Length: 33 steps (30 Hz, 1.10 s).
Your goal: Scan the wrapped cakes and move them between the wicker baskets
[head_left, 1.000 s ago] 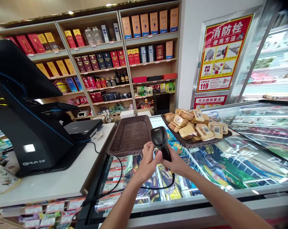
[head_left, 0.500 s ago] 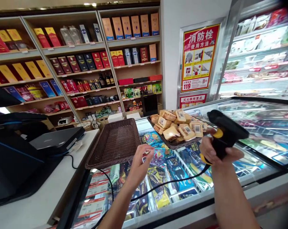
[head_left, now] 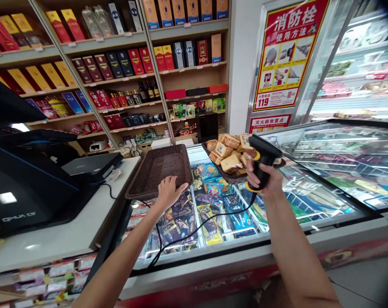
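Observation:
My right hand (head_left: 267,179) grips a black-and-yellow barcode scanner (head_left: 264,150) by its handle, in front of a brown tray heaped with packaged bread (head_left: 231,162). Part of that heap is hidden behind the scanner. The scanner's black cable (head_left: 210,219) drops from the handle and loops left across the glass. At the front edge of a brown wicker basket (head_left: 145,171), my left hand (head_left: 170,191) is open, palm down, with its thumb out to the right. I cannot tell whether its fingers touch the basket. The basket's woven bottom shows.
Under both containers is a glass-topped freezer (head_left: 181,252) with colourful packs inside. A white counter (head_left: 65,222) with a black checkout machine (head_left: 30,179) stands at left. Behind are shelves (head_left: 117,79) of boxes and bottles. A red fire-hydrant poster (head_left: 288,55) hangs at back right.
My left hand has moved left to the wicker basket's front edge, its fingers spreading from a curled pose. My right hand has carried the scanner left, in front of the bread. The view has tilted down.

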### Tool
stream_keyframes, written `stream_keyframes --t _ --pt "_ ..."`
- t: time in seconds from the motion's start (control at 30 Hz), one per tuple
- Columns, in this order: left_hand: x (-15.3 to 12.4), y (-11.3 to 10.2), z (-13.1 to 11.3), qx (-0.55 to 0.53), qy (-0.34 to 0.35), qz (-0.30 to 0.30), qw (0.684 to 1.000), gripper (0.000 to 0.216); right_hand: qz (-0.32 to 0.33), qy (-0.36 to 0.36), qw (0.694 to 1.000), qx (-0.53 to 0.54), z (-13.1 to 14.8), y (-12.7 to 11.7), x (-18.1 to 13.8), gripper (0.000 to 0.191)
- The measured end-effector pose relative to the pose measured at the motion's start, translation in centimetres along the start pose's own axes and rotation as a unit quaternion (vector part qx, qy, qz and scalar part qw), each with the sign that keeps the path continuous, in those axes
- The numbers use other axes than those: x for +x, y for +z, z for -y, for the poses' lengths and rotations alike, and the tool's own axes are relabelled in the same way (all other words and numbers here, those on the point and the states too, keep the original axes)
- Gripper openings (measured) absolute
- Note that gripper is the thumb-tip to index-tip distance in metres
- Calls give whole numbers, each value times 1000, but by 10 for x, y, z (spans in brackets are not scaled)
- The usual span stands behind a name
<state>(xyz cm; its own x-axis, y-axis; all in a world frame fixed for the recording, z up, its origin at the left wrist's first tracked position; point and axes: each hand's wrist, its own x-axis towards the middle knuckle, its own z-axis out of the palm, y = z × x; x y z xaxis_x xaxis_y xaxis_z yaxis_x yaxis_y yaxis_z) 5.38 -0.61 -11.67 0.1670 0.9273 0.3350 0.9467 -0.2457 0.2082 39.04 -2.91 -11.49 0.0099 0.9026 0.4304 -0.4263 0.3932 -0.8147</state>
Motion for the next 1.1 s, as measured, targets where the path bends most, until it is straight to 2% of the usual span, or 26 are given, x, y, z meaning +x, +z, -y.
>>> stream_keyframes --t 0.1,0.2,0.37,0.43,0.5,0.57,0.63,0.7,0.9,1.0,1.1 --pt "-2 25 5 29 28 -21 999 47 9 18 1000 3 0 5 6 42" --pt "-11 31 4 55 51 -47 996 49 21 18 1000 -10 12 5 18 32" --pt "-13 32 8 99 71 -73 990 49 34 -79 996 -15 58 21 41 29" --pt "-12 32 9 111 77 -78 988 48 70 -121 990 -7 77 31 45 28" --pt "-12 32 11 126 85 -82 985 46 132 -141 981 -6 91 40 42 33" --pt "-13 32 13 144 95 -83 981 44 191 -133 972 -26 100 43 36 36" --pt "-13 32 16 156 104 -79 979 41 223 -113 967 -57 104 44 29 37" --pt "-14 33 17 161 106 -76 978 40 218 -105 967 -78 104 45 25 34" --pt "-13 33 20 166 105 -77 978 37 102 -161 981 -35 93 58 37 28" --pt "-14 33 20 161 103 -64 980 35 107 -180 978 -19 85 60 46 28" --pt "-16 30 19 152 86 -35 984 36 111 -145 982 -48 85 53 47 31"
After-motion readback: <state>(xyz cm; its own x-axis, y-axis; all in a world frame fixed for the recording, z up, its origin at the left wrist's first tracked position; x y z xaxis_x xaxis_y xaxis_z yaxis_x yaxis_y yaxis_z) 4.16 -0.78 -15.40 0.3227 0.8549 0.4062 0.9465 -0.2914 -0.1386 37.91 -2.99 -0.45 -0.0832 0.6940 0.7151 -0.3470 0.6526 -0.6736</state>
